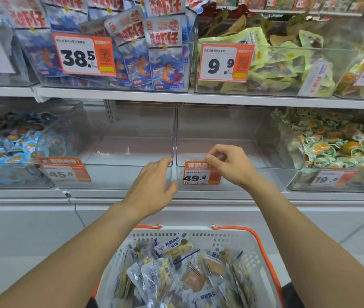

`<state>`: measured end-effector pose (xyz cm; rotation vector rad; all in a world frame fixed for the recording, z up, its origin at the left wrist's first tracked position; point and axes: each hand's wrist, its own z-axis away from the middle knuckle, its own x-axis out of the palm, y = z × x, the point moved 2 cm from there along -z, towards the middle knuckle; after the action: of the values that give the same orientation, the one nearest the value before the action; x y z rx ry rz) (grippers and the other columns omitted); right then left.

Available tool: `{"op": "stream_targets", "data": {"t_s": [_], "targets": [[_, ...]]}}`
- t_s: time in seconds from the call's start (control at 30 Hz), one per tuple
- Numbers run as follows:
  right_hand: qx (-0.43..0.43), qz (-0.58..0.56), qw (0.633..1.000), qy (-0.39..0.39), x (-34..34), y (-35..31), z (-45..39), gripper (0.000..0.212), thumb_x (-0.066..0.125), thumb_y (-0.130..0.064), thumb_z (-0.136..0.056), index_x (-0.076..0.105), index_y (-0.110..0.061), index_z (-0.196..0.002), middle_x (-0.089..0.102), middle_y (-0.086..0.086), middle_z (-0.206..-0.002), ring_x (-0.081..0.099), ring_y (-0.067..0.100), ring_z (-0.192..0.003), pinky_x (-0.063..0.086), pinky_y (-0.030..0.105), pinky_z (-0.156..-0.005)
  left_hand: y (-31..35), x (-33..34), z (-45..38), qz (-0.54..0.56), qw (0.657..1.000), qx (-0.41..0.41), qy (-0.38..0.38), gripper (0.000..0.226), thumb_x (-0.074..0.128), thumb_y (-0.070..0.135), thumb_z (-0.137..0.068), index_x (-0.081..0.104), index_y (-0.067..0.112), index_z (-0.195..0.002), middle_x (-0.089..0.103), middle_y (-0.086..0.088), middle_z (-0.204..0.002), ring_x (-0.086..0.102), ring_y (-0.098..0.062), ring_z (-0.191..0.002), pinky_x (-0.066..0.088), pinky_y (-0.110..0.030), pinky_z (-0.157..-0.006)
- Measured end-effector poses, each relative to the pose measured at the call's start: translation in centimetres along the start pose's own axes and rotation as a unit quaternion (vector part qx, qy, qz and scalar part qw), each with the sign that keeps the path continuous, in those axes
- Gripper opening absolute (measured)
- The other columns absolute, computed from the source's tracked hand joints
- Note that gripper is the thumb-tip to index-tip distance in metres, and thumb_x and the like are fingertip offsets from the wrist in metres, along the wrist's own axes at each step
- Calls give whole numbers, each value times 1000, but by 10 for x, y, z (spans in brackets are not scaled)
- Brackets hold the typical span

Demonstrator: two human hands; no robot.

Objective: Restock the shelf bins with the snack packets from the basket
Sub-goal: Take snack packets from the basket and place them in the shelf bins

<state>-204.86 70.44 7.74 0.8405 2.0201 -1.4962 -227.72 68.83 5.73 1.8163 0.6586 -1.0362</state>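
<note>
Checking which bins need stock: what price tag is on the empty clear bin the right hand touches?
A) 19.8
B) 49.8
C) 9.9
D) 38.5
B: the right hand pinches the front rim of the empty bin, right above the orange tag reading 49.8.

Orange price tags (84,55) on bin fronts, shrimp snack bags (163,47) — upper shelf, white floor (21,236)

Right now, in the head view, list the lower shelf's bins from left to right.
Bin of blue-wrapped snacks → empty bin tagged 45.8 → empty bin tagged 49.8 → bin of green-and-yellow packets tagged 19.8.
</note>
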Motion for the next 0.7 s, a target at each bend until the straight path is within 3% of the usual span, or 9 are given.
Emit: {"op": "stream_targets", "data": {"t_s": [0.1, 0.3, 0.6, 0.7], "targets": [[-7, 10, 1000, 6, 2, 1, 3, 17, 61, -29, -98, 68, -19, -86, 67, -15, -79, 62, -1, -76, 44, 16, -63, 2, 0, 3, 1, 1000, -1, -4, 59, 55, 30, -98, 31, 13, -150, 44, -5, -150, 34, -21, -141, 28, -32, -115], [9, -4, 1000, -12, 3, -4, 0, 19, 56, -27, -100, 67, -17, -88, 69, -7, -85, 64, 12, -82, 52, 30, -71, 5, -1, 4, 4, 1000, -4, -1, 58, 56, 30, -98, 33, 12, -149, 45, -5, -149, 36, -21, -140, 30, -33, -114], [29, -18, 999, -23, 2, -3, -4, 20, 53, -28, -101, 63, -19, -87, 68, -4, -87, 60, 12, -79, 42, 25, -66, 4, 0, 3, 10, 1000, 2, 3, 55, 55, 27, -99, 35, 11, -148, 44, -6, -148, 37, -22, -139, 31, -33, -114], [4, 2, 1000, 9, -2, -5, -1, 24, 54, -40, -100, 67, -19, -100, 68, -9, -97, 59, 2, -86, 44, 21, -73, 7, -5, 2, 15, 997, 26, 65, 45, 55, 20, -97, 45, 10, -139, 48, -5, -139, 42, -20, -131, 33, -29, -107]]}}
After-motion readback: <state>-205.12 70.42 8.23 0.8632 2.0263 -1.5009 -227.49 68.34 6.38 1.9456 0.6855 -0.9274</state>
